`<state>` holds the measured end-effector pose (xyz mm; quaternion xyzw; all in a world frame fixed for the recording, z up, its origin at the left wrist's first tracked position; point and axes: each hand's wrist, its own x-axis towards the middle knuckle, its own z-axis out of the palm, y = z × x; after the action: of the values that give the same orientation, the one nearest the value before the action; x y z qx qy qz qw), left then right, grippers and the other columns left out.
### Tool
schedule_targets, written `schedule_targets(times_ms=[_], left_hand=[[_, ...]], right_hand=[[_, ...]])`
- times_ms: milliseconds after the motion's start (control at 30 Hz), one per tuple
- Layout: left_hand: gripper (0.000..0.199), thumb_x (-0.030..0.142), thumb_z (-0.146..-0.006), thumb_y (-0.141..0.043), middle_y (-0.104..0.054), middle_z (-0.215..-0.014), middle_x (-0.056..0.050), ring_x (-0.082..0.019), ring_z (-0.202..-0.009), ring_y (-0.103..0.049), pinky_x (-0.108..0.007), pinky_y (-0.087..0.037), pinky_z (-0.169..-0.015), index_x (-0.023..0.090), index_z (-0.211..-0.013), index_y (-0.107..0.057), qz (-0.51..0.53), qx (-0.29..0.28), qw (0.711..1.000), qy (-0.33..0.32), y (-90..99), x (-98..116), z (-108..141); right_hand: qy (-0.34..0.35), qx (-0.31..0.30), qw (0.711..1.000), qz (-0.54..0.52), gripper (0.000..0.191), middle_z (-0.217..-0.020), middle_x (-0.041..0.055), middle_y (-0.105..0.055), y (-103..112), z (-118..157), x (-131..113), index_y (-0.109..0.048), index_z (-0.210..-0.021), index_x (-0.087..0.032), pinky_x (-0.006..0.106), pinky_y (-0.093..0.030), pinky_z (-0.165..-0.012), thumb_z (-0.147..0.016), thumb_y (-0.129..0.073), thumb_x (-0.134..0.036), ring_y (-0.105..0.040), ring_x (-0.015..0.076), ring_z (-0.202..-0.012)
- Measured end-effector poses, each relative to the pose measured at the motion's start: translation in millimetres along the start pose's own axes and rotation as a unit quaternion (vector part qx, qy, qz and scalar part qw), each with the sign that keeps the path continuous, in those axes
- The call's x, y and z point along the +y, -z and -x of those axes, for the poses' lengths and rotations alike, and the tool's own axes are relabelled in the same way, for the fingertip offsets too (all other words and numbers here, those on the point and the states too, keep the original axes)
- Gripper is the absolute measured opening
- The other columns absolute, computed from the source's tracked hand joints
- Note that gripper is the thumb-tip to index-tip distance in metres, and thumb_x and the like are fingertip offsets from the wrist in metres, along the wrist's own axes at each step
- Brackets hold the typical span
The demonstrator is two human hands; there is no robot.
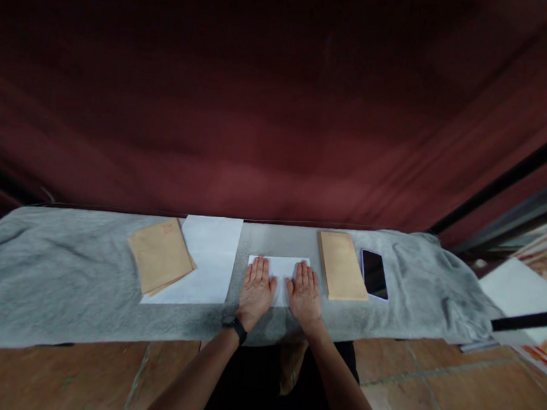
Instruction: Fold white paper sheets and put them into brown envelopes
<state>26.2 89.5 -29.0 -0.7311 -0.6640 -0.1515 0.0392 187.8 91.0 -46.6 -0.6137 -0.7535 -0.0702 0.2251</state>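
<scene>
A white sheet of paper point(283, 266), apparently folded, lies flat on the grey cloth in front of me. My left hand point(256, 293) rests palm down on its left part, fingers stretched forward; a dark band circles that wrist. On the right part of the paper my right hand point(304, 295) lies flat too, its fingers straight. A gap of white paper shows between the thumbs. Just right of my right hand sits a neat stack of brown envelopes point(343, 266). Left of my left hand are larger white sheets point(211, 260), partly under loose brown envelopes point(161, 256).
A phone point(374, 274) with a dark screen lies right of the envelope stack. Grey cloth point(66, 276) covers the long narrow surface. Behind it hangs dark red fabric point(279, 135). A black bar point(511, 171) slants at the right, near a white panel point(524, 294).
</scene>
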Motion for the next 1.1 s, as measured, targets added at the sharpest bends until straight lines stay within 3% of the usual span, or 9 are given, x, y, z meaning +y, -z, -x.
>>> schedule_targets(times_ms=[267, 533, 767, 900, 1100], left_hand=[[0.062, 0.041, -0.101, -0.033, -0.035, -0.157, -0.019, -0.028, -0.148, -0.029, -0.047, -0.029, -0.120, 0.004, -0.150, -0.037, -0.006, 0.009, 1.000, -0.021, 11.0, -12.7, 25.6], [0.052, 0.039, -0.100, -0.042, -0.038, -0.157, -0.009, -0.026, -0.147, -0.033, -0.047, -0.033, -0.118, 0.024, -0.150, -0.041, -0.005, 0.025, 0.988, -0.155, 34.9, -17.5, 66.8], [0.054, 0.037, -0.100, -0.043, -0.038, -0.158, -0.011, -0.025, -0.146, -0.034, -0.046, -0.032, -0.119, 0.022, -0.152, -0.038, -0.020, 0.033, 0.987, -0.157, 36.8, -18.6, 71.3], [0.055, 0.039, -0.100, -0.041, -0.037, -0.158, -0.012, -0.024, -0.147, -0.033, -0.046, -0.032, -0.119, 0.021, -0.152, -0.037, -0.024, 0.022, 0.987, -0.157, 37.3, -18.1, 71.1], [0.057, 0.044, -0.101, -0.037, -0.041, -0.155, -0.014, -0.024, -0.146, -0.034, -0.044, -0.033, -0.118, 0.016, -0.150, -0.040, -0.022, 0.010, 0.990, -0.137, 35.0, -17.9, 76.7]], right_hand=[[-0.002, 0.014, 1.000, 0.019, 0.059, -0.154, 0.0227, -0.038, 4.3, 6.8, 0.0, -0.033, -0.152, -0.002, 0.049, -0.030, -0.115, -0.104, -0.034, -0.037, -0.037, 0.0327, -0.143], [-0.015, 0.017, 1.000, 0.021, 0.055, -0.152, 0.0209, -0.042, 8.2, 2.7, -4.0, -0.040, -0.149, -0.004, 0.048, -0.031, -0.115, -0.103, -0.038, -0.034, -0.040, 0.0310, -0.141], [0.065, -0.026, 0.998, -0.004, 0.047, -0.154, 0.0093, -0.044, 34.4, 40.5, -13.8, -0.045, -0.148, -0.021, 0.043, -0.030, -0.116, -0.103, -0.041, -0.034, -0.043, 0.0247, -0.140], [0.054, -0.011, 0.998, 0.004, 0.049, -0.156, 0.0109, -0.040, 45.5, 57.2, -16.0, -0.047, -0.147, -0.022, 0.042, -0.032, -0.114, -0.101, -0.047, -0.037, -0.043, 0.0266, -0.140], [0.039, 0.015, 0.999, 0.003, 0.049, -0.155, 0.0113, -0.042, 47.7, 58.8, -17.7, -0.047, -0.147, -0.023, 0.044, -0.034, -0.113, -0.100, -0.048, -0.037, -0.045, 0.0278, -0.138]])
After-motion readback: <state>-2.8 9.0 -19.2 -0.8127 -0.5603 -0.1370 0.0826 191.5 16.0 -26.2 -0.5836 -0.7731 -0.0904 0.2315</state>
